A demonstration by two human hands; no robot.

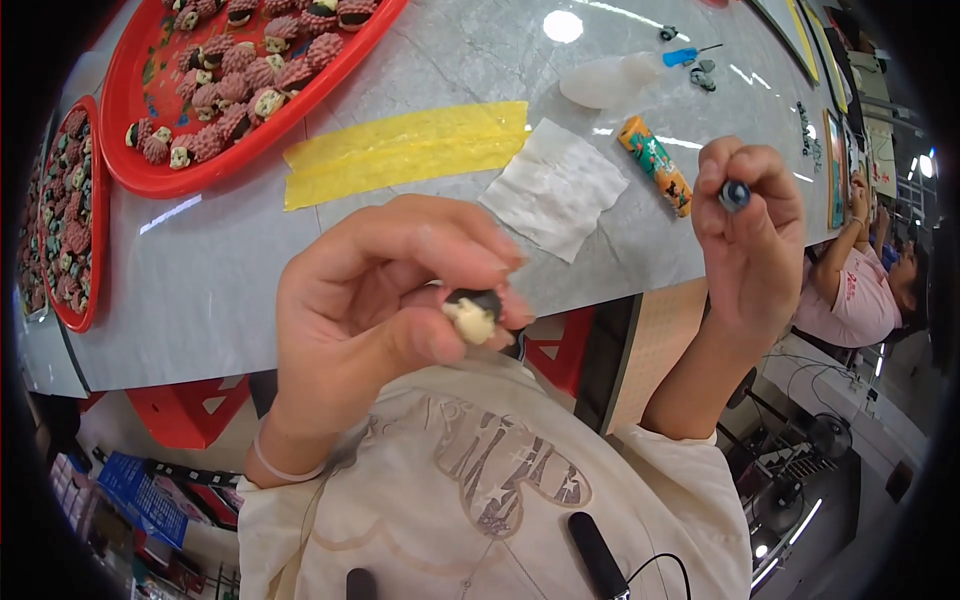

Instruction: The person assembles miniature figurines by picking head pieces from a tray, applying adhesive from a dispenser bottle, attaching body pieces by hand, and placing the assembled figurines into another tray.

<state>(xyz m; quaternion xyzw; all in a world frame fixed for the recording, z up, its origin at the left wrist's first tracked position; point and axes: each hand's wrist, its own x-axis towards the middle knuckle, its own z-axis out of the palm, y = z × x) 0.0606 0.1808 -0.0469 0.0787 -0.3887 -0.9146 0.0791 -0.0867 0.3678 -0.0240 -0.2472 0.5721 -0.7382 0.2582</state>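
Two bare hands are raised over the near edge of a grey marbled surface, each pinching something small. The left hand has its thumb and fingers closed around a small figure with a cream front, a dark band and a little pink; it sits at the fingertips, clear of the surface. The right hand, well apart to the right, grasps a dark blue round-ended item between thumb and fingers; most of it is hidden, so its kind cannot be told. The likeliest mishap is a drop: the figure is small and rounded, and a loosened pinch could send it past the edge toward the lap or floor. Squeezing too hard might dent or smear it, if its material is soft. A careless swing of the right arm could knock the orange patterned packet just beside that hand, or drag the white tissue. Farther back, a translucent bottle with a blue needle tip could prick or leak if bumped. Similar pieces crowd a red tray at upper left.
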